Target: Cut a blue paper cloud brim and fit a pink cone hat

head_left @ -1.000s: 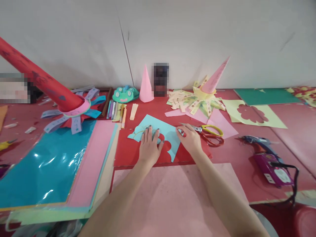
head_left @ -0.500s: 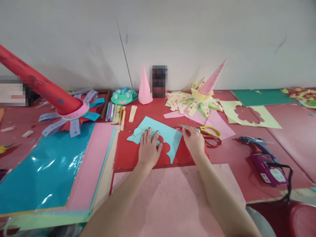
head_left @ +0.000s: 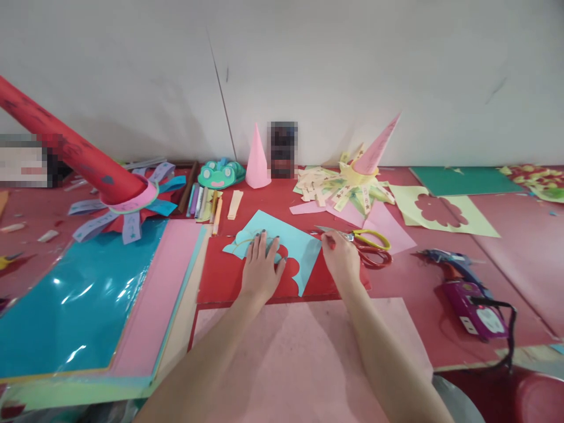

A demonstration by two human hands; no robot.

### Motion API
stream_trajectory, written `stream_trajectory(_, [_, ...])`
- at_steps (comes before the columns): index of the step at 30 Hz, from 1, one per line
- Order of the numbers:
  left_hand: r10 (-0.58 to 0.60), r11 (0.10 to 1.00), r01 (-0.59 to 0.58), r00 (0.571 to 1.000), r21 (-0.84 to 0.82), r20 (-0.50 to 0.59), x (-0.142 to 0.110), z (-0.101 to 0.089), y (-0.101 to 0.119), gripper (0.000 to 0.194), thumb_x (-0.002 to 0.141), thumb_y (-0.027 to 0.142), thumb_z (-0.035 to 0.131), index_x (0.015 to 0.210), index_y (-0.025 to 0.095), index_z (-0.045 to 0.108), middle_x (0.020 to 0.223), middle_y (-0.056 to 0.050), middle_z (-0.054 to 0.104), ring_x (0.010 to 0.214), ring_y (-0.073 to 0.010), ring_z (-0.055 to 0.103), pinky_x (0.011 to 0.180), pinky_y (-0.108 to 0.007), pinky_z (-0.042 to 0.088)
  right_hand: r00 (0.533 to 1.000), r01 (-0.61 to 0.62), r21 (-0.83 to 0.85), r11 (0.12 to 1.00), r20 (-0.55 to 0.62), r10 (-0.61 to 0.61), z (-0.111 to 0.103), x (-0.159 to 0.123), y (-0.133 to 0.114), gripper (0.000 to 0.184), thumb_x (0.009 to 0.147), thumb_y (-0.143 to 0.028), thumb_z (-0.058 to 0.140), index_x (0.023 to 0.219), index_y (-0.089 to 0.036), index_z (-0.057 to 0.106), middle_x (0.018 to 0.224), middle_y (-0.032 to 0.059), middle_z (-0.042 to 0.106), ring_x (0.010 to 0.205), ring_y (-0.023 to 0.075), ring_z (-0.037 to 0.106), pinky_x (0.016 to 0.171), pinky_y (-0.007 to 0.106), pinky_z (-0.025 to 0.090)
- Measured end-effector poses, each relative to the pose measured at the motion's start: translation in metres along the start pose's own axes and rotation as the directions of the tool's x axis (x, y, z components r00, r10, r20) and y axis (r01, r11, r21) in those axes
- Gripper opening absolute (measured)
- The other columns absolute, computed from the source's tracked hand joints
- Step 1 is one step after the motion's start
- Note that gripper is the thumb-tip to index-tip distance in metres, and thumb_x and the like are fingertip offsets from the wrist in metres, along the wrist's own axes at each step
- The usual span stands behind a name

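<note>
My left hand (head_left: pixel 261 267) lies flat with spread fingers on a light blue sheet of paper (head_left: pixel 293 241). Scalloped cuts run along that sheet's lower and left edges, and red paper (head_left: pixel 229 279) shows beneath it. By the sheet's right corner, my right hand (head_left: pixel 341 255) is closed, fingertips pinched together; what they hold, if anything, is too small to make out. Beside and partly behind that hand are scissors (head_left: pixel 373 238) with yellow and red handles, their blades pointing left.
A purple power strip (head_left: pixel 473 311) and a glue gun (head_left: pixel 449 258) lie at right. Pink paper cones (head_left: pixel 257 161) stand by the wall. Markers (head_left: pixel 200 202) sit behind my left hand. Plastic-wrapped coloured sheets (head_left: pixel 83 299) cover the left side. Yellow cut-out paper (head_left: pixel 400 205) lies at back right.
The view has shifted slightly. Both hands and the light blue paper keep nearly the same places relative to each other.
</note>
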State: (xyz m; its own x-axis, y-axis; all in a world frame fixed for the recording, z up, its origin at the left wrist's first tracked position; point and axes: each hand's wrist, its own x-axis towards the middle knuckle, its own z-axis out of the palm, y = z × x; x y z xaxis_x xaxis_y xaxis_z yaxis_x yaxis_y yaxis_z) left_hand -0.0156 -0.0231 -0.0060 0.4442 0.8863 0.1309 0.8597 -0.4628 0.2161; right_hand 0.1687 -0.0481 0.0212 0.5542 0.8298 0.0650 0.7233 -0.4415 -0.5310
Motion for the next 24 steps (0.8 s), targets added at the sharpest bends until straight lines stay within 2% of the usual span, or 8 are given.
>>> stream_trajectory(3, [0.012, 1.0, -0.012, 1.0, 0.004, -0.007, -0.001, 0.0, -0.001, 0.05, 0.093, 0.036, 0.041, 0.138, 0.017, 0.044, 0.151, -0.017, 0.031, 0.14, -0.0322, 0.028, 0.11, -0.049, 0.031, 0.998, -0.008, -0.068, 0.998, 0.061, 0.012, 0.002, -0.003, -0.004, 0.014, 0.087, -0.026, 0.049, 0.087, -0.022, 0.063, 0.099, 0.008, 0.067, 0.088, 0.0232, 0.061, 0.059, 0.028, 0.038])
stream_trajectory(6, [0.015, 1.0, -0.015, 1.0, 0.003, -0.02, -0.002, 0.001, -0.002, 0.049, 0.093, 0.037, 0.04, 0.138, 0.018, 0.044, 0.151, -0.016, 0.031, 0.14, -0.0319, 0.029, 0.11, -0.049, 0.031, 0.996, -0.019, -0.09, 0.996, 0.09, 0.027, 0.006, -0.004, -0.005, 0.014, 0.085, -0.033, 0.053, 0.088, -0.021, 0.06, 0.091, 0.0091, 0.066, 0.089, 0.0249, 0.06, 0.058, 0.029, 0.039])
stream_trajectory(11, [0.01, 1.0, -0.01, 1.0, 0.005, -0.02, -0.002, 0.002, -0.002, 0.049, 0.092, 0.036, 0.042, 0.137, 0.017, 0.045, 0.151, -0.016, 0.032, 0.139, -0.0319, 0.03, 0.11, -0.049, 0.031, 0.988, -0.014, 0.082, 0.997, 0.155, 0.001, 0.009, 0.001, -0.001, 0.022, 0.082, -0.042, 0.051, 0.076, -0.021, 0.056, 0.078, 0.0044, 0.064, 0.076, 0.0216, 0.059, 0.059, 0.028, 0.038])
stream_trajectory(14, [0.011, 1.0, -0.011, 1.0, 0.009, -0.019, -0.002, 0.001, -0.003, 0.05, 0.092, 0.037, 0.041, 0.138, 0.018, 0.044, 0.151, -0.015, 0.033, 0.139, -0.0316, 0.031, 0.11, -0.049, 0.032, 0.97, -0.034, 0.248, 0.968, 0.243, -0.029, 0.008, 0.005, 0.0, 0.027, 0.079, -0.047, 0.052, 0.072, -0.021, 0.054, 0.068, 0.0009, 0.06, 0.064, 0.0184, 0.056, 0.057, 0.027, 0.037])
stream_trajectory(17, [0.013, 1.0, -0.013, 1.0, 0.008, -0.021, -0.002, 0.0, -0.003, 0.049, 0.093, 0.036, 0.041, 0.138, 0.018, 0.044, 0.151, -0.015, 0.033, 0.139, -0.0314, 0.031, 0.11, -0.048, 0.032, 0.96, -0.048, 0.356, 0.933, 0.275, -0.055, 0.006, 0.007, 0.002, 0.029, 0.076, -0.048, 0.052, 0.074, -0.02, 0.056, 0.065, 0.0006, 0.06, 0.061, 0.018, 0.055, 0.057, 0.027, 0.039])
stream_trajectory(24, [0.008, 1.0, -0.008, 1.0, 0.009, -0.015, -0.001, 0.001, -0.002, 0.05, 0.093, 0.038, 0.04, 0.139, 0.019, 0.044, 0.151, -0.017, 0.031, 0.139, -0.0328, 0.029, 0.11, -0.049, 0.032, 0.963, 0.033, 0.305, 0.952, 0.246, -0.112, 0.007, 0.01, 0.008, 0.025, 0.077, -0.038, 0.051, 0.086, -0.02, 0.065, 0.076, 0.0029, 0.068, 0.07, 0.02, 0.061, 0.064, 0.029, 0.045])
